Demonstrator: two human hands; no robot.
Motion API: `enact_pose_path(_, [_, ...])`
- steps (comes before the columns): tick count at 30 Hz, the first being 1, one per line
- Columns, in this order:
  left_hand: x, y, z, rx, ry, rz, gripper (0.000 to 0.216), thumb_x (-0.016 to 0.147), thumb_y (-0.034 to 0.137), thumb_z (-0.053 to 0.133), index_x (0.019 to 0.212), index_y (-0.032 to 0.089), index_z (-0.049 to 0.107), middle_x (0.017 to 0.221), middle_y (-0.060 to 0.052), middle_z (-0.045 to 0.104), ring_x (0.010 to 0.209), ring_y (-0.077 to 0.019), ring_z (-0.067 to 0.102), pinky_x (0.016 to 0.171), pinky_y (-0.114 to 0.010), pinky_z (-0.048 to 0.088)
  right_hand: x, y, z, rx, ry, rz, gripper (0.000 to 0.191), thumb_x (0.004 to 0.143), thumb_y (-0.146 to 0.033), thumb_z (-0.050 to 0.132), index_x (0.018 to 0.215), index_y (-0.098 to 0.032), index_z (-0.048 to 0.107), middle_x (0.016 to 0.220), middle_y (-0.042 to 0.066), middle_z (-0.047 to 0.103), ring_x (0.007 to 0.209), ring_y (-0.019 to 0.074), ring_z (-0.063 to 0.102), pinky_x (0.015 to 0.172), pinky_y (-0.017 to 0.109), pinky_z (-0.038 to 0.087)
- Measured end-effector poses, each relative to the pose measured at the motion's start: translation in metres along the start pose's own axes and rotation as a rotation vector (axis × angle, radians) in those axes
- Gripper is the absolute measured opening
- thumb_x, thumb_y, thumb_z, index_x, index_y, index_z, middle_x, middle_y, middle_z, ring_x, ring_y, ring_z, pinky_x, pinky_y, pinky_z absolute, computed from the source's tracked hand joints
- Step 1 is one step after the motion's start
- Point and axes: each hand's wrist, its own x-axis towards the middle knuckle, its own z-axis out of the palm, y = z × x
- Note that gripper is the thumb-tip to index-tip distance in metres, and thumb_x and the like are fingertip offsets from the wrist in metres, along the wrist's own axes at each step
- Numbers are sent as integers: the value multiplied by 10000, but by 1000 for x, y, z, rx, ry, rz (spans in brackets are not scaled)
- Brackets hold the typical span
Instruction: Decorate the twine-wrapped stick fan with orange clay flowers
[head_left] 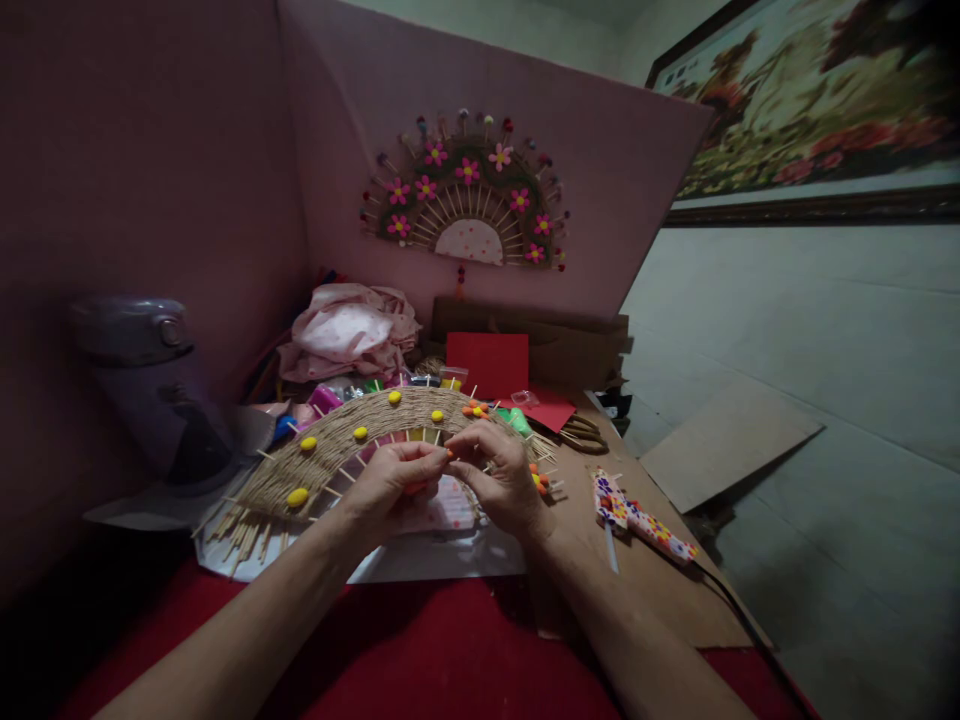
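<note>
My left hand point(409, 475) and my right hand point(499, 470) meet above a half-round fan point(345, 425) of sticks wrapped in brown twine. Between their fingertips is a small bit of orange clay point(449, 454), with both hands pinched together on it. Several yellow discs sit on the twine band, such as the yellow disc point(298, 497) at its left end. Orange petals surround the yellow centre of a flower point(475, 410) near the top right. My right hand covers part of the band and another orange flower point(538, 480).
A flower-patterned glue gun point(645, 527) lies on cardboard point(675, 600) at right, its cable running forward. Scissors point(583, 433), red paper point(487, 364) and pink cloth point(352, 325) lie behind. A tumbler point(154, 400) stands left. A finished-looking fan point(469, 195) hangs on the pink board.
</note>
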Motion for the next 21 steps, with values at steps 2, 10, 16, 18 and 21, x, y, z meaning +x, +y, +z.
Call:
enact_pose_path(2, [1,-1,-1,3,6,16,299,669,383,733,657,146,551,430,80,345,375,-29,242,365,-182,123,0,0,0,5,-25,1,59,792,-200,643,847,-186,624,757,15,568,675,130,509,597,258,425])
enact_pose_path(10, [0,4,1,26,28,30,401,677,480,695,586,141,501,470,46,420,372,-29,301,366,-183,131,1,2,0,18,58,-9,38,791,-177,649,783,-181,612,735,6,562,690,125,511,607,252,410])
enact_pose_path(16, [1,-1,-1,14,22,36,317,648,400,744,672,141,562,459,68,385,384,-32,287,370,-180,144,0,2,2,46,20,-24,63,789,-153,637,739,-180,610,694,-3,550,648,118,493,580,246,399])
enact_pose_path(18, [1,-3,-2,20,-27,26,300,681,401,718,692,139,574,456,72,368,389,-33,272,374,-182,152,-1,2,2,28,22,-21,68,789,-147,628,733,-181,609,694,-3,545,654,119,493,580,245,399])
enact_pose_path(21, [1,-2,-3,2,-61,22,293,701,382,703,657,138,547,461,69,369,393,-32,264,373,-183,149,-1,1,0,-15,20,6,35,776,-171,646,769,-185,614,710,-5,534,651,119,487,573,244,399])
